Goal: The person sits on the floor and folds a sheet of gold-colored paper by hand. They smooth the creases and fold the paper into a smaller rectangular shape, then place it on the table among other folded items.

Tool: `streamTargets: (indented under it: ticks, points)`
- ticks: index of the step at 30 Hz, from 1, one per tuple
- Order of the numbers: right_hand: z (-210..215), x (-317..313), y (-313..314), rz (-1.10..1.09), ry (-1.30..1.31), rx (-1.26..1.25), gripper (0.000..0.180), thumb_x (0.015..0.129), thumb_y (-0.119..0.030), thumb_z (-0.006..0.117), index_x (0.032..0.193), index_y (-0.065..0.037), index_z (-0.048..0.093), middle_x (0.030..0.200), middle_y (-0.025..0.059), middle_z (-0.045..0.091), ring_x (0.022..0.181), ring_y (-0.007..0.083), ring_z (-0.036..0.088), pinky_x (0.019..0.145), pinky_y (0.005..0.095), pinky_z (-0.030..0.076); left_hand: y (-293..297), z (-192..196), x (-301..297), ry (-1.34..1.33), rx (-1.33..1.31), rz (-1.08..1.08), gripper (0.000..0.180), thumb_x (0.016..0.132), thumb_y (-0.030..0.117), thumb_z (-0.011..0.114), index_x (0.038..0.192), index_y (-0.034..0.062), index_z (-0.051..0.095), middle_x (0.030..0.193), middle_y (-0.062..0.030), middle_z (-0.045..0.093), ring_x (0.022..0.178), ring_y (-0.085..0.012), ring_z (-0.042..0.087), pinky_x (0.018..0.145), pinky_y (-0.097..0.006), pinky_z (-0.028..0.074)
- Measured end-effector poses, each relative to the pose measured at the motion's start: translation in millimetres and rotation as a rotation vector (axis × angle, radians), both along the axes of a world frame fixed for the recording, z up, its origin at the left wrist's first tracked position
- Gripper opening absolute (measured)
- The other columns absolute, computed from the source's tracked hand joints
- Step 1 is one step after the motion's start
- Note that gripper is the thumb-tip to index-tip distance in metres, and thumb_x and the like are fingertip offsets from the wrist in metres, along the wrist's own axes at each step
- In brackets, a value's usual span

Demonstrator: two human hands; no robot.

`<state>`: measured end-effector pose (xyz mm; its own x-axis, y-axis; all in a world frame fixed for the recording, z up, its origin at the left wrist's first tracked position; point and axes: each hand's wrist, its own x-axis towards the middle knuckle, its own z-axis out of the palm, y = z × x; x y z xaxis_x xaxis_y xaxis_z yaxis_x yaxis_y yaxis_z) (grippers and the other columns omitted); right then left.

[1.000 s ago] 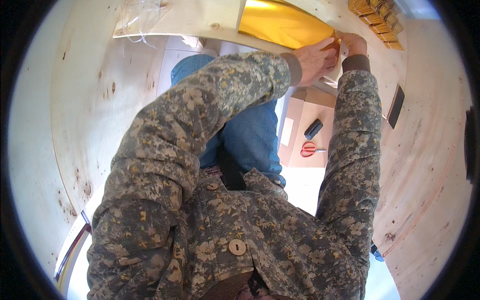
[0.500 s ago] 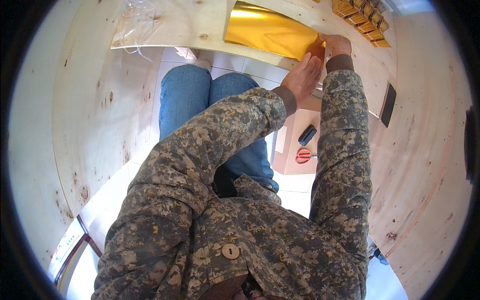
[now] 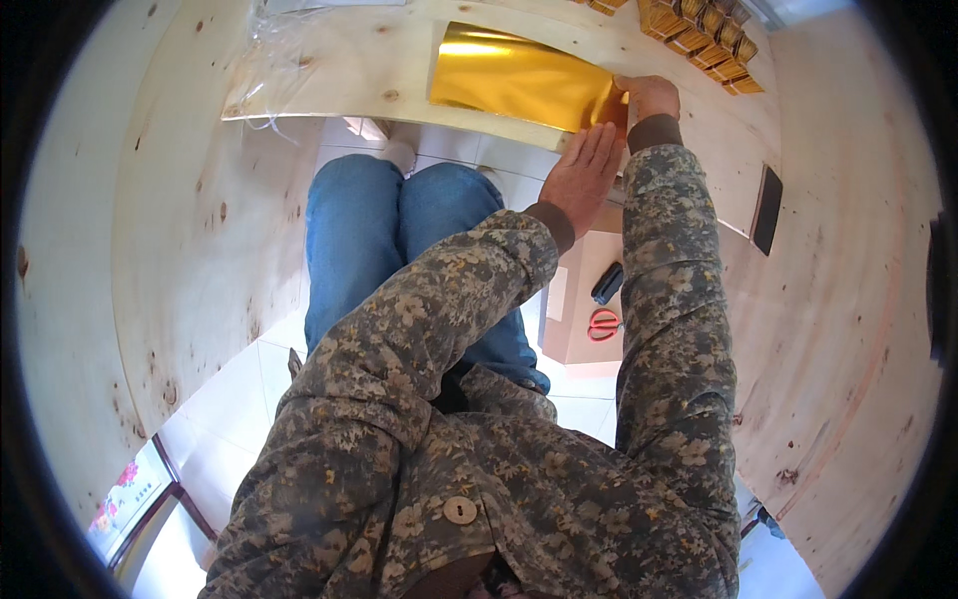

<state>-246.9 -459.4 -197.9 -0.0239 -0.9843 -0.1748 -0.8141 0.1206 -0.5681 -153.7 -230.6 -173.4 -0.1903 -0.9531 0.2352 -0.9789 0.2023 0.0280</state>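
A shiny gold foil sheet [image 3: 519, 75] lies lengthwise on the pale wooden table [image 3: 399, 30], its right end bent upward beside my hands. My left hand [image 3: 582, 180] reaches across from below with its fingers stretched out, the tips against the front right corner of the sheet. At the sheet's right end, my right hand [image 3: 654, 97] has its fingers curled in around the foil's edge. The fingertips of that hand are partly hidden, and so is the foil between the two hands.
Bundles of thin brown sticks [image 3: 704, 40] stand at the far right. Clear plastic wrap [image 3: 274, 50] lies at the far left. Below the table, red-handled scissors [image 3: 604, 324] and a black object [image 3: 607, 284] rest on a cardboard box [image 3: 584, 344]. A dark flat piece [image 3: 767, 210] is at the right.
The whole view has shifted, so the table sits slightly lower and farther left. My left fingers look straighter and closer together; my right hand stays at the sheet's end.
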Motion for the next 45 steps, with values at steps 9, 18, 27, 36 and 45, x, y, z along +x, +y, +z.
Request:
streamTargets:
  ticks: [9, 18, 27, 36, 45]
  points:
    - [36.0, 16.1, 27.4, -0.093, -0.057, 0.007, 0.034, 0.068, -0.034, 0.082, 0.09, -0.009, 0.077, 0.099, 0.0104, 0.075, 0.096, 0.0293, 0.067, 0.088, 0.0421, 0.046, 1.1, 6.8, 6.2, 0.144, 0.068, -0.031, 0.071, 0.088, 0.027, 0.059, 0.151, 0.0035, 0.036, 0.158, -0.0188, 0.03, 0.147, -0.0336, 0.026, 0.12, -0.055, 0.018]
    - [43.7, 16.3, 34.7, -0.117, -0.094, 0.037, 0.037, 0.069, -0.037, 0.08, 0.096, -0.012, 0.077, 0.103, 0.0089, 0.075, 0.102, 0.0296, 0.068, 0.091, 0.0438, 0.044, 1.3, 6.7, 5.9, 0.112, 0.006, -0.011, 0.06, 0.09, 0.024, 0.058, 0.146, 0.0054, 0.045, 0.154, -0.0189, 0.035, 0.145, -0.0319, 0.03, 0.118, -0.058, 0.02]
    - [47.1, 20.4, 38.6, -0.166, -0.073, 0.017, 0.035, 0.071, -0.036, 0.081, 0.095, -0.011, 0.078, 0.102, 0.0078, 0.075, 0.099, 0.0299, 0.068, 0.09, 0.0428, 0.045, 3.3, 3.8, -0.3, -0.009, -0.004, -0.008, 0.064, 0.095, 0.03, 0.051, 0.151, 0.0042, 0.037, 0.16, -0.0166, 0.029, 0.149, -0.0313, 0.023, 0.122, -0.048, 0.017]
    - [42.6, 17.4, 35.2, -0.142, -0.051, 0.019, 0.038, 0.068, -0.039, 0.083, 0.096, -0.013, 0.077, 0.103, 0.0071, 0.075, 0.102, 0.0293, 0.067, 0.091, 0.0457, 0.043, 1.0, 7.4, 2.7, 0.252, 0.039, -0.022, 0.074, 0.087, 0.031, 0.06, 0.15, 0.0004, 0.037, 0.158, -0.0179, 0.032, 0.148, -0.0315, 0.026, 0.121, -0.054, 0.015]
    - [48.5, 22.4, 41.0, -0.182, -0.102, -0.026, 0.03, 0.07, -0.028, 0.085, 0.087, -0.005, 0.076, 0.088, 0.012, 0.075, 0.082, 0.0276, 0.069, 0.078, 0.0366, 0.051, -12.6, 40.8, 17.2, 0.584, 0.003, -0.047, 0.059, 0.081, 0.018, 0.066, 0.136, -0.0007, 0.054, 0.14, -0.0189, 0.051, 0.128, -0.0319, 0.049, 0.112, -0.05, 0.031]
